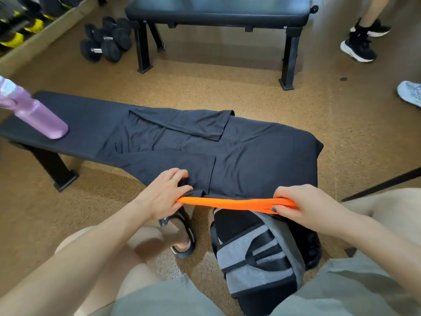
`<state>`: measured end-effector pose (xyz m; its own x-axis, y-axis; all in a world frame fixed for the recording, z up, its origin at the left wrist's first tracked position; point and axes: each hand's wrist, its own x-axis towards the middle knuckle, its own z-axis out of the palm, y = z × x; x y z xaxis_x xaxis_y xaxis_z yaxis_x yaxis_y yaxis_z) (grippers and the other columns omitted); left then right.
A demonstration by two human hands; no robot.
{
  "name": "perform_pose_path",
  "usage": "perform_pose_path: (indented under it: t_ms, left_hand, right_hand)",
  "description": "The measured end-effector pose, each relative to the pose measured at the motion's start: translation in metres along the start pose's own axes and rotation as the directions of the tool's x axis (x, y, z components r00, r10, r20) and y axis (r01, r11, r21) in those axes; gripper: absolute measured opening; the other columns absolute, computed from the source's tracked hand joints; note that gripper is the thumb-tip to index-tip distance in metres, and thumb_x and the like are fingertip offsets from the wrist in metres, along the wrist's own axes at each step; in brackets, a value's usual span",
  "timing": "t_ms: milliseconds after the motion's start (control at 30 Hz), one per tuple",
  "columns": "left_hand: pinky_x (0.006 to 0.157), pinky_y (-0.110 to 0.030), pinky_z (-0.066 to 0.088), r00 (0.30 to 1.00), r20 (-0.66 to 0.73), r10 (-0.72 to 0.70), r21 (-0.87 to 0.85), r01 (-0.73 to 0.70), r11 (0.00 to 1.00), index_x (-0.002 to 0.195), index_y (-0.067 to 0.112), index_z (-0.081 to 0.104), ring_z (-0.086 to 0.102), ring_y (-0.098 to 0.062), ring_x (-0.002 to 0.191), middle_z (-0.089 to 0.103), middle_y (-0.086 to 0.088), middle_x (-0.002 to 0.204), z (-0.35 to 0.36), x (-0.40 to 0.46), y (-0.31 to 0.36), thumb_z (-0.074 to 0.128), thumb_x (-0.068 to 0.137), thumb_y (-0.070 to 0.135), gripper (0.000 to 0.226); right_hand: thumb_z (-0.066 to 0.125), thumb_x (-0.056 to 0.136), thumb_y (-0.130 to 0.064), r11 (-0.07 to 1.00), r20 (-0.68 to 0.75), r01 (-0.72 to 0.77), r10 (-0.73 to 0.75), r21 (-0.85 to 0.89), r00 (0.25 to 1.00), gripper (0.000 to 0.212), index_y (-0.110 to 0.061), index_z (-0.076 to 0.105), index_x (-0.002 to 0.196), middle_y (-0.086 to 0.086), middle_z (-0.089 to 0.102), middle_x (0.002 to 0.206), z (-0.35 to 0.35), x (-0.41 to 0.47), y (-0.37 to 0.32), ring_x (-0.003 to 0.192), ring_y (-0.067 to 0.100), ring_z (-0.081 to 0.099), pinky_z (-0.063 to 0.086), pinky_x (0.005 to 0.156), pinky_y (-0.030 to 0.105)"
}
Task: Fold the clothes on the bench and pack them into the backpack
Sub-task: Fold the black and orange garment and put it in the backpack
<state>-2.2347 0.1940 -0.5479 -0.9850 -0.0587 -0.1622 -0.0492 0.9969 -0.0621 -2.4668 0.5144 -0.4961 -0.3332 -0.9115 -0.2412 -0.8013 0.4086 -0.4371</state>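
Orange fabric point(237, 203), a thin garment seen edge-on, is stretched flat between the 2 hands in the lower middle of the frame, just above the near edge of the table point(75, 124). The left hand point(165, 193) is curled round the left end of it, with the fingers also resting on the dark garment point(205, 147); a ring is worn on 1 finger. The right hand point(303, 205) pinches the right end between thumb and fingers. The dark garment is spread over the right half of the table, its sleeves folded inward across the body and its lower hem hanging over the near edge. A pink bottle point(34, 110) stands on the left end of the table, well apart from the clothes. A grey and black backpack point(257, 254) stands on the floor directly below the orange fabric, between the person's knees, with its top towards the table. A second black bench point(218, 12) is seen at the upper middle of the frame, with black dumbbells point(106, 41) on the floor to its left. Shoes of other people point(360, 45) are visible at the upper right.
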Motion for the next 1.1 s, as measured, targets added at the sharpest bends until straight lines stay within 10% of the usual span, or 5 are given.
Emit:
perform_pose_path:
  t_ms: [233,533,833,1100]
  left_hand:
    - [0.07,-0.036,0.046,0.987,0.155,0.033,-0.139,-0.011,0.99,0.103,0.024,0.055,0.057,-0.019,0.083,0.056,0.008,0.092,-0.009,-0.006,-0.014,0.052,0.095,0.019,0.01]
    - [0.072,-0.021,0.038,0.958,0.066,-0.281,-0.566,0.268,0.78,0.104,0.023,0.054,0.051,-0.008,0.082,0.06,0.003,0.094,-0.036,0.013,-0.036,0.043,0.092,0.0,0.028]
    - [0.097,-0.037,0.046,0.851,0.104,-0.515,-0.665,0.444,0.6,0.112,0.029,0.061,0.058,-0.013,0.113,0.065,0.01,0.117,-0.026,0.044,-0.064,0.056,0.1,0.029,0.013]
    - [0.077,-0.032,0.043,0.823,0.165,-0.543,-0.644,0.507,0.573,0.102,0.024,0.063,0.06,-0.015,0.093,0.066,0.006,0.098,-0.013,0.048,-0.062,0.059,0.099,0.04,0.017]
  right_hand:
    - [0.057,0.084,-0.033,0.995,0.104,0.017,-0.007,-0.096,0.995,0.008,-0.031,0.051,0.08,-0.011,0.059,0.073,-0.005,0.004,0.005,0.07,0.007,0.054,0.047,0.062,0.031]
    - [0.077,0.084,-0.031,0.935,0.049,-0.177,0.17,0.307,0.984,0.024,-0.022,0.058,0.072,-0.012,0.052,0.06,-0.037,0.037,0.038,0.054,0.004,0.047,0.034,0.057,0.026]
    - [0.082,0.079,-0.031,0.913,0.083,-0.327,0.316,0.245,0.945,0.02,-0.022,0.065,0.085,-0.003,0.069,0.082,-0.039,0.077,0.073,0.079,0.016,0.063,0.049,0.078,0.037]
    - [0.08,0.08,-0.033,0.899,0.124,-0.374,0.354,0.227,0.927,0.021,-0.021,0.064,0.087,-0.001,0.071,0.082,-0.026,0.075,0.084,0.078,0.018,0.062,0.047,0.073,0.032]
